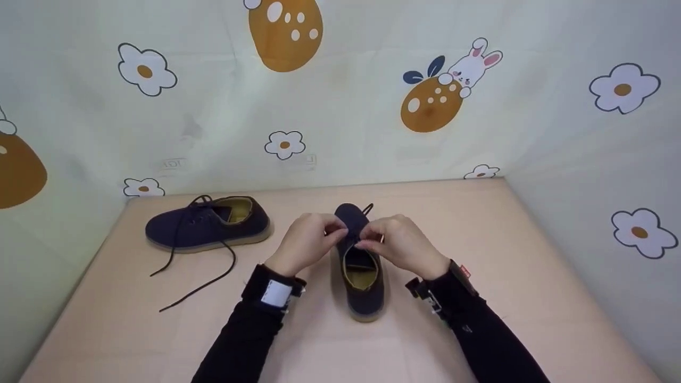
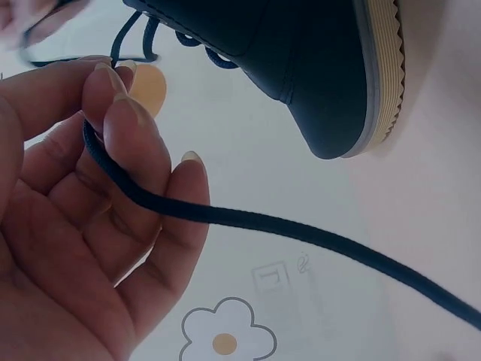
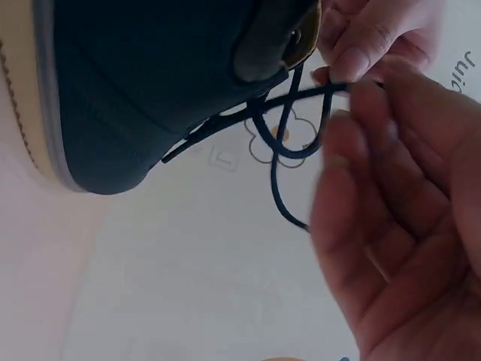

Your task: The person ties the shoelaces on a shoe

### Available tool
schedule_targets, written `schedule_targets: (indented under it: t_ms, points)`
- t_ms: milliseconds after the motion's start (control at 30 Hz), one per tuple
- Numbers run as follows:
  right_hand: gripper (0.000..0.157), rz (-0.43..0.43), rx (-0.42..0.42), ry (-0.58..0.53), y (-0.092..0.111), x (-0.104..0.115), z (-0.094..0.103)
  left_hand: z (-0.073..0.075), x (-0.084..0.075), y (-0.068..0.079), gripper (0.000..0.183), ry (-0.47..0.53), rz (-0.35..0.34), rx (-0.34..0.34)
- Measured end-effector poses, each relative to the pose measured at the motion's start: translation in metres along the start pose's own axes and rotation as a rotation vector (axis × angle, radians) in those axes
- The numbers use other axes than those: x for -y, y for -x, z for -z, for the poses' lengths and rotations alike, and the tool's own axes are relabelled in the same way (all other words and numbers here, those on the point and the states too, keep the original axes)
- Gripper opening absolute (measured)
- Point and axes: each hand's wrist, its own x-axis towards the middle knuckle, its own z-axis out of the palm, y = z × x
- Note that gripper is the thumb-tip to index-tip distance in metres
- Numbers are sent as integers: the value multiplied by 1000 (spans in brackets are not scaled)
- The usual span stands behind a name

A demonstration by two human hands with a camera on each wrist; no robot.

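A dark navy shoe [image 1: 366, 304] stands upright in the middle of the table, its toe pointing away and its heel near. Over its tongue, my left hand [image 1: 308, 242] pinches a dark shoelace [image 2: 263, 220] between thumb and fingers; the lace trails across its fingers in the left wrist view. From the other side, my right hand [image 1: 404, 244] pinches a lace between thumb and forefinger. In the right wrist view the lace forms a loop [image 3: 289, 156] between the two hands, beside the shoe's eyelets. The fingers hide part of the lacing in the head view.
A second navy shoe [image 1: 186, 234] sits at the left, toe to the left, with its laces [image 1: 199, 288] undone and trailing over the table. Pale cloth walls [image 1: 351, 106] with flowers and a rabbit print enclose the pinkish table [image 1: 511, 298] behind and on both sides.
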Motion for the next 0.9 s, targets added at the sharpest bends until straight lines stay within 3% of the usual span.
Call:
schedule_targets:
  t_ms: [100,333,500,667,900]
  points:
    - [6,-37,125,-19,2,-6,8,2,1,0,11,4,11,7]
    - [9,-202,180,44,8,-21,23,4,2,1,9,11,32,22]
    - [10,-156,237,94,6,-27,9,4,3,1,9,9,39,28]
    - [9,-137,208,96,4,-28,-4,4,3,1,10,4,38,32]
    - [9,-134,256,103,8,-35,-2,5,3,1,9,12,39,38]
